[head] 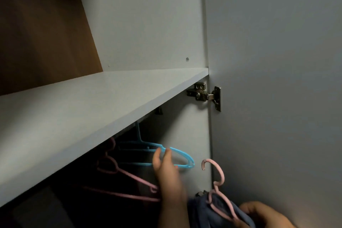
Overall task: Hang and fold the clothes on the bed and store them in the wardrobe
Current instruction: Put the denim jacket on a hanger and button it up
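I look into the wardrobe from close up. Below the shelf (77,116), my left hand (166,170) reaches up to a blue hanger (182,155) that hangs inside, its fingertips touching the hanger's upper arm. Two bare pink hangers (129,176) hang to the left of it in the dark. At the bottom right, my right hand (262,214) grips a pink hanger (218,177) with a dark blue garment (199,211) on it. Its hook points up, free of the rail, which is hidden behind the shelf.
The open wardrobe door (277,98) fills the right side, joined by a metal hinge (205,95). The grey side panel (144,24) and a brown back panel (37,24) rise above the shelf. The space under the shelf is dark.
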`<state>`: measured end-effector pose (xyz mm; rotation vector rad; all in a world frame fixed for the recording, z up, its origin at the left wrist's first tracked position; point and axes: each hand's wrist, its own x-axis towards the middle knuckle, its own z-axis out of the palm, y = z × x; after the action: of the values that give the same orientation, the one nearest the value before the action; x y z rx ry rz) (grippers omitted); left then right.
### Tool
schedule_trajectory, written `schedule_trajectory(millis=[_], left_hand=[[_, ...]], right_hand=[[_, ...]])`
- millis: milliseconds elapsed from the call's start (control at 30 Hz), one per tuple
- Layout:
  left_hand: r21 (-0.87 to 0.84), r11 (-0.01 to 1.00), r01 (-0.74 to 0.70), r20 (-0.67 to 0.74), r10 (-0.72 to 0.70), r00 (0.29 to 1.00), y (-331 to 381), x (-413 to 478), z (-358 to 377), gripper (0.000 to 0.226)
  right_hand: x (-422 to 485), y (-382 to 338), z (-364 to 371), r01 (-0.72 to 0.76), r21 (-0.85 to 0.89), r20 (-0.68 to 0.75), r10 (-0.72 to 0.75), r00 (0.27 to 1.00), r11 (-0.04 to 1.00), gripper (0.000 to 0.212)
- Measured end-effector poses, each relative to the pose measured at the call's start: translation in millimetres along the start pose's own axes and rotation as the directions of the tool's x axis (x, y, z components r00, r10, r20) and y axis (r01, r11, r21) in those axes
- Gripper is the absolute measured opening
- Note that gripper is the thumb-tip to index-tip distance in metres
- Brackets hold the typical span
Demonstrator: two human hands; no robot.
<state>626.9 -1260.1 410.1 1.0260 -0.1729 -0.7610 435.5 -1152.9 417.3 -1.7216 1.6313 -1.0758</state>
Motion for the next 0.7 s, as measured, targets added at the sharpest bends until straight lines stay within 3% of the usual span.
schedule_trajectory(millis=[167, 367, 533, 700], left_hand=[[-0.149, 0.988, 0.041, 0.185, -0.013, 0.983, -10.6, -0.5, -21.2, 0.019], [-0.198, 0.979, -0.058, 0.282, 0.114, 0.953, -17.8, 1.3, -49.3, 0.023], [-0.188, 0.982, -0.029, 0.427, 0.108, 0.898, -26.9, -18.9, -61.7, 0.039], [-0.193, 0.981, -0.029, 0.422, 0.11, 0.9, -26.3, -39.2, -82.6, 0.042]], right_hand=[[12.8, 14.0, 19.4, -0.004, 0.161, 0.015, 0.002, 1.0, 0.987, 0.02], [13.2, 45.6, 40.3, 0.055, 0.38, 0.228, -0.151, 0.962, 0.923, 0.024], [3.7, 89.5, 54.6, 0.233, 0.417, 0.114, -0.304, 0.946, 0.878, 0.028], [-8.3, 96.9, 53.6, 0.272, 0.492, 0.023, -0.324, 0.946, 0.827, 0.026]])
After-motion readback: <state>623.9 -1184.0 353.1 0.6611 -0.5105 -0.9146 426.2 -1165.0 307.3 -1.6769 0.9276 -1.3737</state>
